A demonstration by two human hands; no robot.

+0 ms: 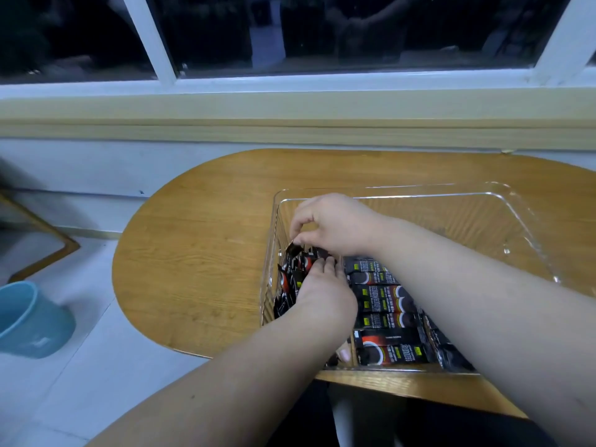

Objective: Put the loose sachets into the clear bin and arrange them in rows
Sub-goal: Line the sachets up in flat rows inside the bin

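We work inside the clear plastic bin [503, 201], which stands on the oval wooden table [200, 227] near its front edge. Our right hand [332, 227] reaches in from the right, and its thumb and forefinger pinch the upper tip of one black sachet [294, 248] close to the left wall of the bin. Our left hand [322, 290] lies with straight fingers on the loose black sachets [288, 282], which stand tilted and disordered against that wall; it presses them and does not grasp. Just beside them, toward the right, a tidy row [387, 301] of sachets lies flat, one after another, from the near wall toward the middle. The far half of the bin is bare. We judge that the step in hand is to pull one sachet out of the heap and lay it down. To do it well, we should keep the left palm on the heap so the others do not slide, lift the pinched sachet slowly, turn it the same way as the tidy row, and set it touching the last one. A blue bucket [29, 317] stands on the floor, well apart.
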